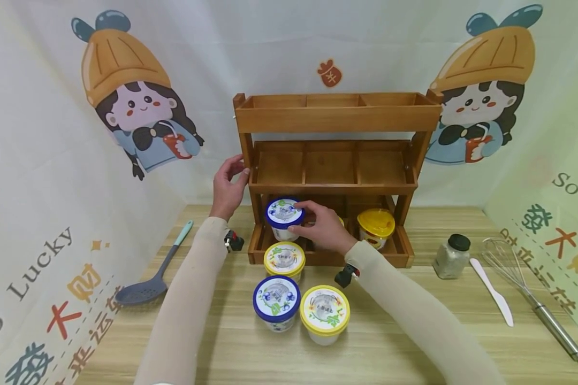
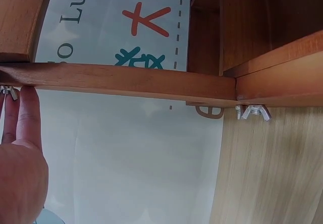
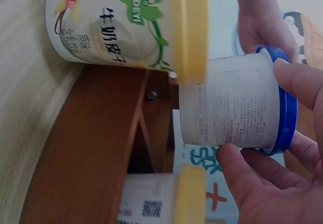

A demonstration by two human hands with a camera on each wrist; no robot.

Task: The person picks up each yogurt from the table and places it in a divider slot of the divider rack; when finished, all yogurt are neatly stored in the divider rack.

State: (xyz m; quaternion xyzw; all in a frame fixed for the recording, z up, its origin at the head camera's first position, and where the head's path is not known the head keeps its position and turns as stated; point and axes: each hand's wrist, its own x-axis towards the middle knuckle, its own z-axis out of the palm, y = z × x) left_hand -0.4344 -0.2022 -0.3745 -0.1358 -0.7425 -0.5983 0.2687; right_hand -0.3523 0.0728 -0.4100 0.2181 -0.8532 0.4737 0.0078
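Observation:
A tub with a blue lid (image 1: 285,213) is pinched by my right hand (image 1: 325,227), thumb and fingers on its lid and side. It stands at the left compartment of the wooden rack's (image 1: 337,118) bottom tier; whether it touches the tier's floor I cannot tell. My left hand (image 1: 228,184) touches the rack's left post, its fingers (image 2: 29,118) extended against the outer side near a wing nut. A yellow-lidded tub (image 1: 284,259) stands just in front of the rack. Closer to me are another blue-lidded tub (image 1: 276,299) and a yellow-lidded one (image 1: 325,310).
In the bottom tier, a yellow-lidded tub (image 1: 375,227) sits at right; another (image 3: 161,199) is mostly hidden behind my right hand. A grey slotted turner (image 1: 144,291) lies at left. At right are a black-capped jar (image 1: 453,256), a white spreader (image 1: 493,293) and a whisk (image 1: 534,305).

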